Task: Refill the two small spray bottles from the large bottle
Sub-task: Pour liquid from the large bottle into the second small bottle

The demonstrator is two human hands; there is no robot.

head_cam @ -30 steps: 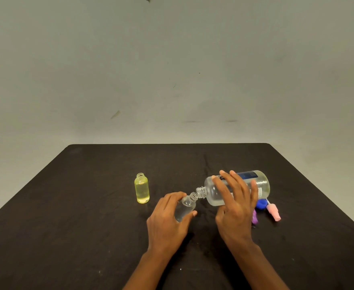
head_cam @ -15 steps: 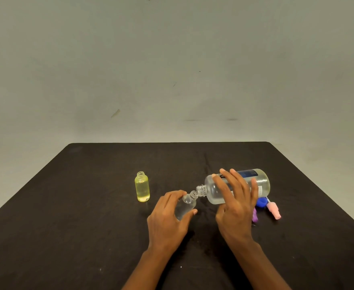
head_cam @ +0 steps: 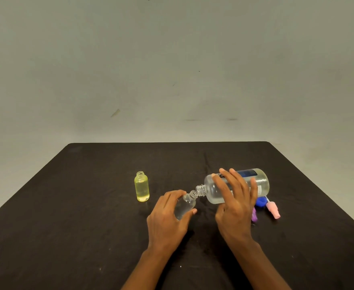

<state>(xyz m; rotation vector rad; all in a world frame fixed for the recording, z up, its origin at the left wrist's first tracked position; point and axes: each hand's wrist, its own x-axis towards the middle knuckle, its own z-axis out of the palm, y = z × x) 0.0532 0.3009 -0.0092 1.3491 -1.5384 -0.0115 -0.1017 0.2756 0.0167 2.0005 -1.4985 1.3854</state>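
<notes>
A person sits at a black table [head_cam: 88, 206] with two bare hands out in front.

The right hand [head_cam: 235, 206] is wrapped around the large clear bottle [head_cam: 261, 183], with its fingers [head_cam: 230, 181] spread over the top of it. The big bottle is tipped over on its side, and its open neck points to the left and a little down. It has a dark blue label near its bottom end.

The left hand [head_cam: 167, 218] is closed around a small clear bottle [head_cam: 185, 206]. This little bottle leans to the right, and its open top is right up against the mouth of the big bottle. The two openings look like they touch. I cannot tell if any liquid is going across.

A small yellow bottle [head_cam: 142, 186] stands straight up on the table, off to the left of both hands. It has no cap on, and it is nearly full of yellow liquid.

Just behind the right hand, three things lie on the table: a blue cap [head_cam: 261, 202], a pink spray top [head_cam: 273, 210] and a purple spray top [head_cam: 254, 215]. The hand hides part of the purple one.
</notes>
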